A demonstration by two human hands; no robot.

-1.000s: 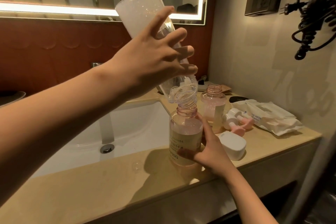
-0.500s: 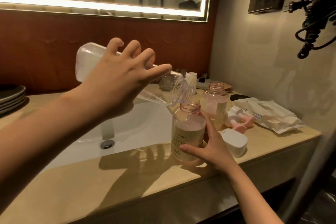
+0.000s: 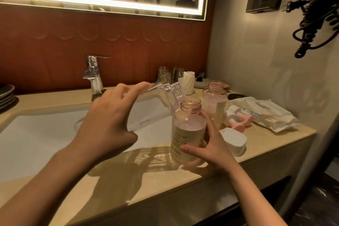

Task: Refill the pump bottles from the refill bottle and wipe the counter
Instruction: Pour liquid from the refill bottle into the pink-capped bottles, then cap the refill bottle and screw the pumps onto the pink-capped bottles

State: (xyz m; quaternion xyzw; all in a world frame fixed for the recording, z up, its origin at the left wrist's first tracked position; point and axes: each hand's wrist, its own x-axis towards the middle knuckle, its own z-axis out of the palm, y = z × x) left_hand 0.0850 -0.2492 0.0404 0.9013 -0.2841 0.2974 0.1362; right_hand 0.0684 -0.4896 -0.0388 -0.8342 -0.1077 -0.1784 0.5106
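My left hand [image 3: 110, 123] grips the clear refill bottle [image 3: 165, 93], which lies nearly level over the sink with its threaded neck pointing right, beside the mouth of the near pump bottle [image 3: 189, 130]. That pink bottle stands uncapped on the counter's front edge, partly full, and my right hand [image 3: 209, 145] is wrapped around its lower right side. A second uncapped pink bottle [image 3: 214, 97] stands behind it. Two pink-and-white pump heads [image 3: 236, 119] lie on the counter to the right. Most of the refill bottle's body is hidden behind my hand.
A white cap [image 3: 234, 141] sits right of the near bottle. A pack of wet wipes [image 3: 264, 115] lies at the far right by the wall. The white sink [image 3: 36, 139] and chrome faucet [image 3: 93, 75] fill the left; stacked plates [image 3: 6, 95] sit far left. Cups stand at the back.
My left hand has swung the refill bottle down from steeply upturned above the pump bottle to almost level over the sink, its neck drawn left off the pump bottle's mouth. My right hand keeps hold.
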